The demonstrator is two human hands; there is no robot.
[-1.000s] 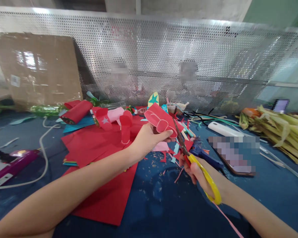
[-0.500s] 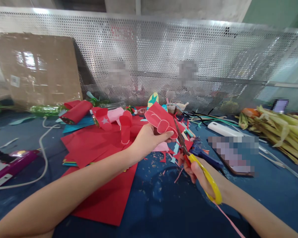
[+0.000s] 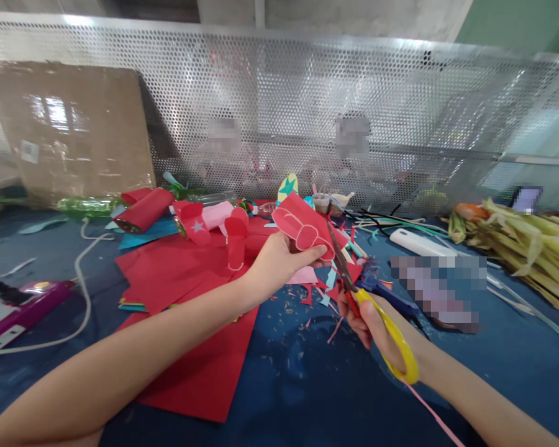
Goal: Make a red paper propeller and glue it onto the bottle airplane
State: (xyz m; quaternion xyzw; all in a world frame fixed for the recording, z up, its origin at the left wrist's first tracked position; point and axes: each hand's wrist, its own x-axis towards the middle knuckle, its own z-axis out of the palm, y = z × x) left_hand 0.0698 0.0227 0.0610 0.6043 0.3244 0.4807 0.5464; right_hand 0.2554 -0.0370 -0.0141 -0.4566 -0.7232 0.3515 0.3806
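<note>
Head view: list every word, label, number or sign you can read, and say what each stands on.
No text can be read.
On the white label of the cardboard sheet: too small to read.
On the phone screen: blurred out.
On the red paper cut-out in the left hand: drawn outlines only, no letters.
On the scissors in the right hand: no marking visible.

Bare table (image 3: 307, 391) lies open at near centre and near right; red sheets (image 3: 200, 366) cover the near left; the left hand (image 3: 279, 264) with cutout (image 3: 302, 226) and the right hand (image 3: 375, 332) with scissors (image 3: 366, 302) occupy mid-table; cable (image 3: 81, 292) and purple tool (image 3: 23, 310) obstruct the far left; phone (image 3: 435, 288) and stalks (image 3: 526, 245) obstruct the right; the mesh screen (image 3: 307, 105) closes the rear.
</note>
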